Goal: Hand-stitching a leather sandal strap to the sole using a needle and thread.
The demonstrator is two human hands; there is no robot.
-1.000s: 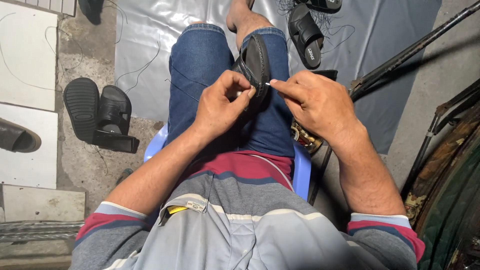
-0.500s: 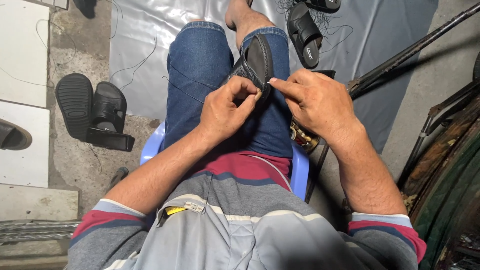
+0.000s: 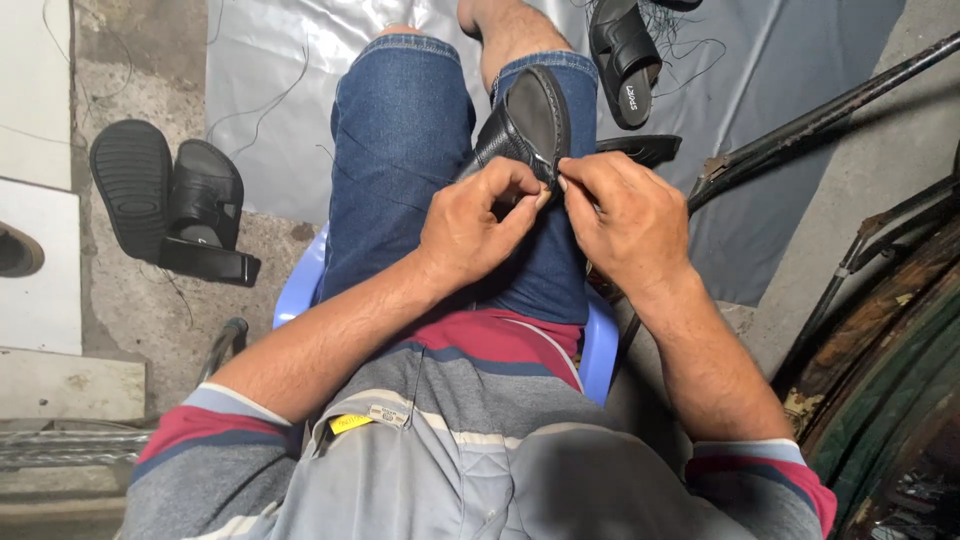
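Black leather sandal [image 3: 528, 125]: resting on denim-clad thighs, sole outward.
Left hand [image 3: 478, 225]: fingers pinching the sandal's edge.
Right hand [image 3: 622, 218]: fingertips pinching the same edge, touching the left.

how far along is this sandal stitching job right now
In hand: a black leather slide sandal wedged between the knees, with the left hand and right hand pinching its sole edge. Whether thread runs there cannot be told. Possibly done or waiting: two black sandals on the concrete and another black sandal on the grey sheet; their seams are too small to judge.
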